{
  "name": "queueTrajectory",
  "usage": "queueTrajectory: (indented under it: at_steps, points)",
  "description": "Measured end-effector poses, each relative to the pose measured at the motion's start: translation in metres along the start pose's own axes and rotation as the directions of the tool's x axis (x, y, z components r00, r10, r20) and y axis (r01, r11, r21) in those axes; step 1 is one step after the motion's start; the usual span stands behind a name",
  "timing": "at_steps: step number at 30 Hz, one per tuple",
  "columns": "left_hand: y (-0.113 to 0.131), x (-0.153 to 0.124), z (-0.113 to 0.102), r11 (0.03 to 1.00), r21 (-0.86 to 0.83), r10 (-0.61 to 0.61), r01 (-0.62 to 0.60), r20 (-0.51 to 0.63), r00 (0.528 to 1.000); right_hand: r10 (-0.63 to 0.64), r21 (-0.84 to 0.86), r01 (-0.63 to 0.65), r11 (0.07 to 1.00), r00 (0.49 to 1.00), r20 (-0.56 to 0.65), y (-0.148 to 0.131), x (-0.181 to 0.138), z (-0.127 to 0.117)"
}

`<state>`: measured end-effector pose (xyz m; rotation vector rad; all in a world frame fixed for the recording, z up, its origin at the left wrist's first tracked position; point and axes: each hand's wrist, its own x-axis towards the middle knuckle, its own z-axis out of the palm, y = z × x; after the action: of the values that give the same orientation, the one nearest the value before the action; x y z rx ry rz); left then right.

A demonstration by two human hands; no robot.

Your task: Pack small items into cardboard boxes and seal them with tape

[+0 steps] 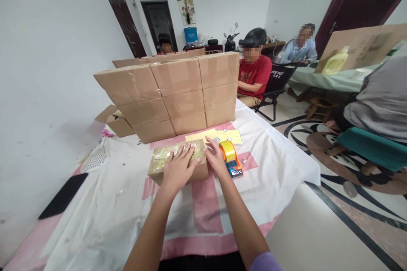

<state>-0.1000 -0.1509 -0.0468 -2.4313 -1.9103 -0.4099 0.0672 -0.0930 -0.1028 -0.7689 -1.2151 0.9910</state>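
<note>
A small brown box, shiny with tape on top, is pressed flat by the open left hand, and its right end is touched by the open right hand. It is set on a table covered by a white and pink cloth, just beside an orange tape roller. A wall of smooth cardboard boxes is stacked behind, in a white room with dark doors.

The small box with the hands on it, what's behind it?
Behind the small box lie a yellow sheet and a wall of stacked boxes. The wall hides whatever is behind it on the table.
</note>
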Motion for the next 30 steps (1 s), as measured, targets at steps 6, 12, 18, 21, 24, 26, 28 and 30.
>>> queueTrajectory:
  at_steps: [6, 12, 18, 21, 24, 26, 28, 30]
  points:
    - [0.000, -0.001, -0.003, 0.998, -0.057, -0.031, 0.028, -0.052, 0.998, -0.093, -0.346, -0.073, 0.935, 0.894, -0.438, -0.023, 0.011, -0.074]
    - [0.002, 0.000, 0.002, 0.997, -0.069, -0.048, 0.041, -0.105, 0.993, 0.373, -0.199, -0.385, 0.901, 0.923, -0.098, 0.006, 0.006, -0.105]
    - [0.003, 0.001, 0.004, 0.998, -0.051, -0.046, 0.040, -0.117, 0.992, 0.355, -0.175, -0.325, 0.929, 0.916, 0.188, 0.011, -0.008, -0.096]
    - [0.003, 0.002, 0.003, 0.997, -0.071, -0.042, 0.033, -0.131, 0.990, 0.281, -0.137, -0.265, 0.954, 0.953, 0.110, 0.010, -0.019, -0.087]
    - [0.003, -0.004, 0.000, 0.991, -0.127, -0.006, -0.030, -0.270, 0.963, 0.199, -0.127, -0.190, 0.974, 0.978, 0.060, 0.008, -0.033, -0.083]
    - [0.006, -0.014, 0.000, 0.967, -0.224, 0.002, -0.119, -0.462, 0.887, 0.154, -0.132, -0.150, 0.980, 0.988, 0.018, 0.005, -0.044, -0.083]
    - [0.016, -0.028, 0.003, 0.911, -0.362, -0.086, -0.195, -0.632, 0.770, 0.141, -0.120, -0.145, 0.982, 0.989, -0.045, 0.002, -0.055, -0.081]
    - [0.033, -0.044, 0.012, 0.838, -0.502, -0.208, -0.213, -0.655, 0.726, 0.148, -0.088, -0.156, 0.984, 0.984, -0.099, -0.002, -0.067, -0.078]
